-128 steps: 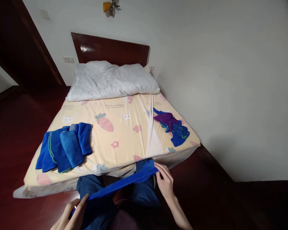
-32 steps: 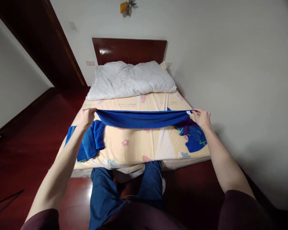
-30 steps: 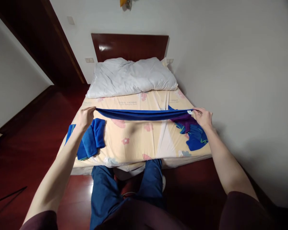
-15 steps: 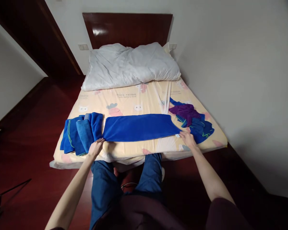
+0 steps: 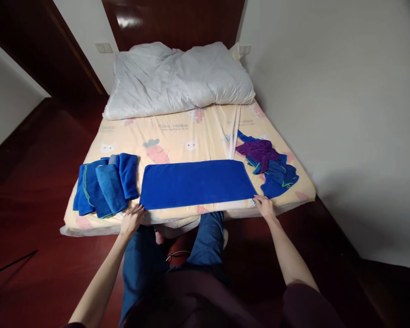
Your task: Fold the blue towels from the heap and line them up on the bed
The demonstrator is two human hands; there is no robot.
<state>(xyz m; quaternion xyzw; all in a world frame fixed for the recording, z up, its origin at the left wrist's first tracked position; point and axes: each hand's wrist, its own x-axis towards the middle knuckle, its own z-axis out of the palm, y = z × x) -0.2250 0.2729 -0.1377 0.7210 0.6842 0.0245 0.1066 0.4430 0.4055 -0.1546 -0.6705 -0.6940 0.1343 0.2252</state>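
Observation:
A plain blue towel lies spread flat as a long rectangle near the front edge of the bed. My left hand pinches its near left corner. At the near right corner, my right hand has its fingers closed on the towel, beside a small white tag. Left of the towel sits a pile of folded blue towels, close to my left hand. Beyond my right hand lies a loose heap of crumpled blue cloths with green edging, with a purple cloth on top.
The bed has a pale yellow sheet printed with carrots and rabbits. A bunched white quilt lies by the dark wooden headboard. A white wall runs along the right. My legs stand against the bed's front edge.
Both hands have drawn the towel's near edge toward me, so it lies flatter and deeper. The camera view has tilted down and shifted slightly.

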